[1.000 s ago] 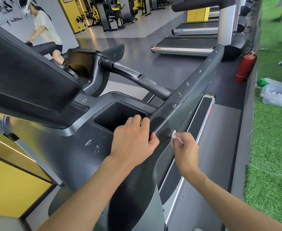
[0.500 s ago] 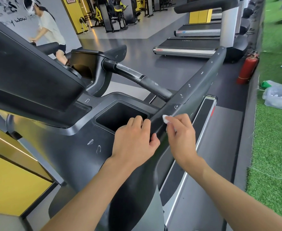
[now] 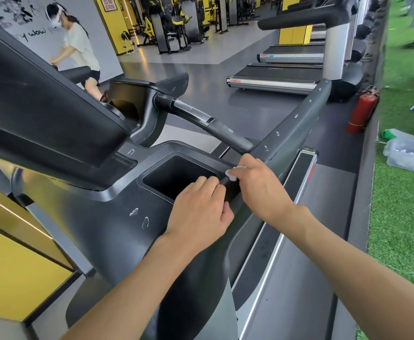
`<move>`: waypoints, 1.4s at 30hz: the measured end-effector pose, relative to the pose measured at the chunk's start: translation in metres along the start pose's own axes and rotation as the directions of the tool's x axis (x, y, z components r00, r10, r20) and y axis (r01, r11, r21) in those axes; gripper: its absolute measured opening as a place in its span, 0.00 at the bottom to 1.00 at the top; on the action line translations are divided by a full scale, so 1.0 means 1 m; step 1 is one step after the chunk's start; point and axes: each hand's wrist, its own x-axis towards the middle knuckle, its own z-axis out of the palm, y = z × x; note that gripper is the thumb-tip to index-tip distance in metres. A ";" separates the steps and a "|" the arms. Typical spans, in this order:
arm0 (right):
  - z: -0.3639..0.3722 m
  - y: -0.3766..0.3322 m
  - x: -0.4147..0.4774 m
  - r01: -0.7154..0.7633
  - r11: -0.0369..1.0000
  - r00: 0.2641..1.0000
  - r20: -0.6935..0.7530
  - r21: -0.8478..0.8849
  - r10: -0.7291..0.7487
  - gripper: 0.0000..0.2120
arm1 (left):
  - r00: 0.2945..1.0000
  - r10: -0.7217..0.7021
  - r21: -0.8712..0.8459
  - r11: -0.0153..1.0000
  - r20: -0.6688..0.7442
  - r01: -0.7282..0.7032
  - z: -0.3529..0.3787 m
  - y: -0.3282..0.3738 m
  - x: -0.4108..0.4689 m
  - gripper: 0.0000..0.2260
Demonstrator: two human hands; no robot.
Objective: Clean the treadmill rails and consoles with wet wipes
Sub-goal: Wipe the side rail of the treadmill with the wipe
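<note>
Head view is showing the dark console point(image 3: 41, 114) filling the left, with another person point(image 3: 78, 45) bending at a machine behind it. Just right of the console's square pocket point(image 3: 176, 175), the left hand point(image 3: 198, 212) is staying put, fingers point(image 3: 207, 181) curled over the console's edge and thumb on the rail side, bracing.

The change is happening beside it. The right hand point(image 3: 259, 187), pinching a balled white wet wipe point(image 3: 232, 174), is no longer working the outer flank of the rail point(image 3: 296, 128). It has been climbing up and inward and is now pressing the wipe on the rail's top at its base, just beside the left hand. That is suggesting the junction of rail and console is being cleaned. Pale smudges point(image 3: 266, 147) are still dotting the rail farther along, so much wiping is probably remaining.

Rightward, a grey belt point(image 3: 323, 253) is running below the rail, and a red fire extinguisher point(image 3: 361, 112) is standing by the kerb. A clear plastic box point(image 3: 409, 155) is sitting on green turf point(image 3: 402, 217), and more treadmills point(image 3: 274, 82) are lining the floor beyond.
</note>
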 end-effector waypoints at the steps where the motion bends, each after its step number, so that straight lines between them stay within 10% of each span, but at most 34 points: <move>1: 0.001 -0.001 0.001 -0.017 1.000 1.000 -0.004 -0.017 0.017 0.18 | 1.000 -0.002 0.002 1.000 0.000 0.002 0.000 0.000 0.000 0.13; 12: 0.003 -0.002 -0.011 -0.036 0.999 0.996 -0.083 0.030 0.038 0.14 | 0.998 0.032 0.011 0.999 0.062 -0.032 -0.003 0.002 0.012 0.09; 22: 0.017 0.006 -0.035 -0.270 0.900 0.897 -0.252 0.342 0.365 0.10 | 0.992 0.019 -0.059 0.998 0.124 -0.012 0.010 0.008 0.032 0.12; 42: 0.046 0.013 -0.065 -0.454 0.712 0.793 -0.121 0.536 0.597 0.11 | 0.993 0.011 -0.024 1.000 0.116 -0.008 0.011 0.009 0.030 0.14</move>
